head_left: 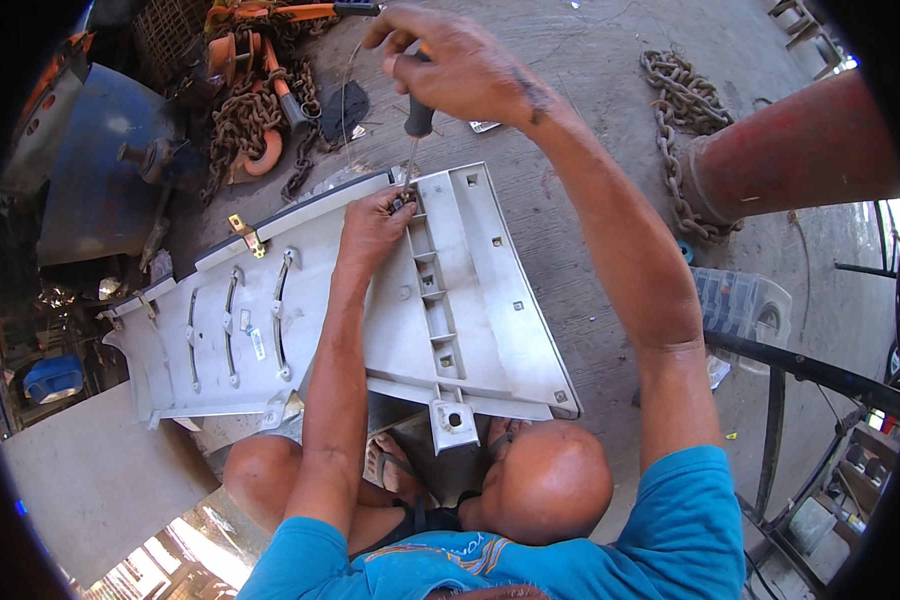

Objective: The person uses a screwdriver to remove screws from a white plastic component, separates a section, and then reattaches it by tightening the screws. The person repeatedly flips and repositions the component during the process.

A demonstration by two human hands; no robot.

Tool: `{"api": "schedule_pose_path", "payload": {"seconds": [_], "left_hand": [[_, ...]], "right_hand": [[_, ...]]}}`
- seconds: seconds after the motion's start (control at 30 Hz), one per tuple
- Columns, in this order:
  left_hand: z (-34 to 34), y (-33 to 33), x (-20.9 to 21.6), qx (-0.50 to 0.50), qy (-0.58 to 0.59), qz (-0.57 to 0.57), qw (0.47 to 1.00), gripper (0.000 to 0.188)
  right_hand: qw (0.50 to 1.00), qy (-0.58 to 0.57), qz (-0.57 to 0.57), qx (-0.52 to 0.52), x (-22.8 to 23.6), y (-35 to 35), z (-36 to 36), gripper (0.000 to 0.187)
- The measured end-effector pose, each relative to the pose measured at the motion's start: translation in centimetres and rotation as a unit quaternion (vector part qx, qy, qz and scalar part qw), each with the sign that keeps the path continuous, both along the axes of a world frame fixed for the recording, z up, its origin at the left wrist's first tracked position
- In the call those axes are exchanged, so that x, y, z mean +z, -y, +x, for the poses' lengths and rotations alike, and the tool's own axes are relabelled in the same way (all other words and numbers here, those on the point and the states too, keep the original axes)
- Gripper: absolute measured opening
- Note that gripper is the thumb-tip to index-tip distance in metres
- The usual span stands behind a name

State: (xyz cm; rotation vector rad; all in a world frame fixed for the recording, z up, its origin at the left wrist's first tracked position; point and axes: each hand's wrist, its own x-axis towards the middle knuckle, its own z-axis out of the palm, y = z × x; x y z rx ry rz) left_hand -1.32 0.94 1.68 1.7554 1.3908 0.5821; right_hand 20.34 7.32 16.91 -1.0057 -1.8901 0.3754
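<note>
In the head view, gripping a screwdriver by its handle with the right hand, pointing it down at the far edge of a pale ribbed panel, laid out before the knees. Bending the left hand over that edge, beside the tip; impossible to tell whether pinching a small dark piece there or merely bracing it.
</note>
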Motion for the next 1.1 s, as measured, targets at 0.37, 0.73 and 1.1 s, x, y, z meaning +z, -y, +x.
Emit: {"api": "schedule_pose_path", "payload": {"seconds": [0.37, 0.73, 1.1], "left_hand": [[-0.5, 0.6, 1.7, -0.006, 0.027, -0.047, 0.999, 0.025], [-1.6, 2.2, 1.4, -0.09, 0.025, 0.038, 0.995, 0.04], [-0.8, 7.0, 5.3, 0.16, 0.383, -0.33, 0.848, 0.048]], "right_hand": [[0.969, -0.126, -0.214, 0.012, 2.4, 2.3, 2.3, 0.025], [0.945, -0.222, -0.235, -0.047, 1.1, 1.7, 5.4, 0.027], [0.893, -0.261, -0.337, -0.143, 1.6, 7.5, 7.3, 0.064]]}}
